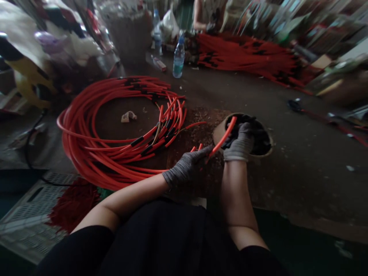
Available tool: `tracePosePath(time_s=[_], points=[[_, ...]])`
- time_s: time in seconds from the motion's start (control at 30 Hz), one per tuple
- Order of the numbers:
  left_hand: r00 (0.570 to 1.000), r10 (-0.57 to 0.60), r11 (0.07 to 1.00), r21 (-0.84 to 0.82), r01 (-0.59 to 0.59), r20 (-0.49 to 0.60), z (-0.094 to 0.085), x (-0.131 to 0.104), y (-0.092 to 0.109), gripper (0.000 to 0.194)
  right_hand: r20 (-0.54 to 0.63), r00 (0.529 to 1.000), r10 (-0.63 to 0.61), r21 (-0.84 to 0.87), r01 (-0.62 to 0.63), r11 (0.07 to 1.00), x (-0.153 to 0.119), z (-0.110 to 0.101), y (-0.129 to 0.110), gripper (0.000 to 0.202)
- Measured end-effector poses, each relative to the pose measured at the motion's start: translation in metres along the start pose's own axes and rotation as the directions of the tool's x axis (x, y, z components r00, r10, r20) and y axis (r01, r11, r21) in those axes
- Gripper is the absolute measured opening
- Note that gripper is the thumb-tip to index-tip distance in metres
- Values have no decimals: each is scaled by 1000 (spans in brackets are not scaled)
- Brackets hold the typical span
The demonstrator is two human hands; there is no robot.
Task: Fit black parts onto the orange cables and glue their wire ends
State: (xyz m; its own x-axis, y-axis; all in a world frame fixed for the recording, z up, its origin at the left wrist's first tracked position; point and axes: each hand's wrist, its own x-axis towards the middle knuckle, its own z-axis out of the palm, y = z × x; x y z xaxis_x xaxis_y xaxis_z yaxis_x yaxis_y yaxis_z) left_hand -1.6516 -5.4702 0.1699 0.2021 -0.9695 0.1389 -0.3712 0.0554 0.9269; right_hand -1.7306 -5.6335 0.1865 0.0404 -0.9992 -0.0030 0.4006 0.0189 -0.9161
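My left hand (pixel 189 164), in a grey glove, is closed around red-orange tubing; one long curved tube end (pixel 225 137) sticks out past its fingers, with shorter ends beside it. My right hand (pixel 240 142), gloved alike, reaches into a round tub (pixel 220 134) that holds dark pieces (pixel 258 138) too dim to identify. Its fingers are hidden among them. Left of my hands lies a large coil of red-orange tubing (pixel 77 132) with black sleeves on several pieces and thin wires near some ends.
A water bottle (pixel 178 57) stands behind the coil, near a small box (pixel 159 63). A second red bundle (pixel 244 53) lies at the back, where another person's arm (pixel 198 17) shows. A plastic crate (pixel 31 218) with red scraps is lower left. A yellow-and-black tool (pixel 25 76) sits at left.
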Motion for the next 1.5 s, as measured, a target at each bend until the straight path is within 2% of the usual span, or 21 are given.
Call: tracePosePath(time_s=[0.07,0.1,0.2,0.23,0.33,0.43,0.6,0.67,0.73,0.77,0.83,0.9,0.97,1.03,1.13,1.23,1.27,1.3,1.4,1.43,1.5], points=[[997,24,999,39,-27,76,4,-2,-3,42,-112,990,-87,49,93,994,10,-9,-15,43],[994,34,998,52,-39,104,3,-5,-5,41,-92,990,-104,38,108,993,12,-14,-22,42],[993,42,997,65,-49,106,-2,-12,-7,40,152,984,-94,-125,113,986,14,-29,-36,45],[994,45,997,56,-51,103,-4,-13,-7,41,198,976,-91,-162,124,979,13,-32,-38,47],[993,62,998,4,-63,104,-9,-12,-4,44,156,982,-103,-85,117,990,13,-39,-39,54],[990,48,999,18,-50,133,-11,-11,-2,43,142,988,-53,4,53,999,14,-44,-39,63],[981,50,996,64,-63,185,-7,-5,-4,34,152,986,-72,-120,91,989,2,-49,-34,60],[989,34,997,70,-44,145,-9,0,-2,31,234,972,15,-197,33,980,-10,-51,-31,60],[993,-15,998,55,9,117,-19,3,0,32,354,921,161,-216,-86,973,-23,-52,-29,63],[990,-40,998,52,33,135,-27,2,-1,34,399,893,208,-195,-139,971,-28,-52,-29,65],[972,-81,995,76,66,219,-45,-4,-8,36,431,877,211,-117,-177,977,-36,-53,-28,66],[965,-122,985,149,88,232,-61,-17,-19,36,438,880,183,-99,-155,983,-43,-50,-22,62],[977,-150,972,204,118,151,-69,-31,-28,36,478,851,215,-174,-148,973,-54,-41,-10,56],[983,-180,961,220,169,30,-69,-42,-29,36,500,827,258,-262,-139,955,-69,-27,8,51],[974,-222,936,271,224,-40,-61,-46,-21,39,545,813,208,-308,-37,951,-92,-2,37,44],[980,-193,913,359,194,-37,-65,-33,-12,38,681,703,206,-320,33,947,-99,13,51,37],[983,-176,891,417,180,-49,-70,-26,-10,38,691,690,217,-334,38,942,-96,14,51,35],[984,-160,858,482,176,-75,-78,-20,-10,37,665,711,228,-360,38,932,-91,12,47,33],[977,-110,706,678,206,-182,-101,-11,-12,37,463,854,236,-445,-7,895,-69,-5,27,43],[980,-117,648,735,199,-162,-106,-14,-13,35,393,891,227,-456,-25,890,-61,-13,20,48],[980,-200,522,848,91,19,-107,-30,-16,30,302,925,232,-479,-64,875,-50,-28,7,55]])
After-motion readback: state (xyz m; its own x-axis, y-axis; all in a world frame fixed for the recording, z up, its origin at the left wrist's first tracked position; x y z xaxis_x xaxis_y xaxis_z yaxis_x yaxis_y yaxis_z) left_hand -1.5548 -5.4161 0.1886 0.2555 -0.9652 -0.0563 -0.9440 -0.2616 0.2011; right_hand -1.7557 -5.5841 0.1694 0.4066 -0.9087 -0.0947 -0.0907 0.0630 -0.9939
